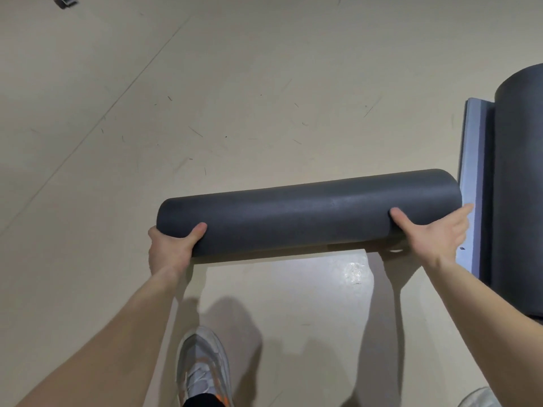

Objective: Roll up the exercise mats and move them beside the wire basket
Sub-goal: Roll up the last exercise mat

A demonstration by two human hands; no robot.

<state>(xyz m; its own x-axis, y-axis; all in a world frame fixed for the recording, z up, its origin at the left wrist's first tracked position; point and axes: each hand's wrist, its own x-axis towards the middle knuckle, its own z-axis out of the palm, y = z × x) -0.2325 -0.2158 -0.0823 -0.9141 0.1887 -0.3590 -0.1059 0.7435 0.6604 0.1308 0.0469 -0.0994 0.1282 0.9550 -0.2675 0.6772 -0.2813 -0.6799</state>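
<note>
A dark grey rolled exercise mat [305, 212] is held level above the floor, in front of me at mid-frame. My left hand [170, 248] grips its left end, thumb over the top and fingers underneath. My right hand [435, 230] grips its right end the same way, thumb on top. A second dark grey rolled mat [520, 186] lies along the right edge of the view, with a light blue-grey flap [473, 171] spread on the floor beside it. No wire basket is in view.
Beige floor [205, 98] with scuff marks and thin seam lines spreads ahead and to the left. A small dark metal piece [66, 0] shows at the top left corner. My grey-orange shoe [202, 368] stands below the held mat.
</note>
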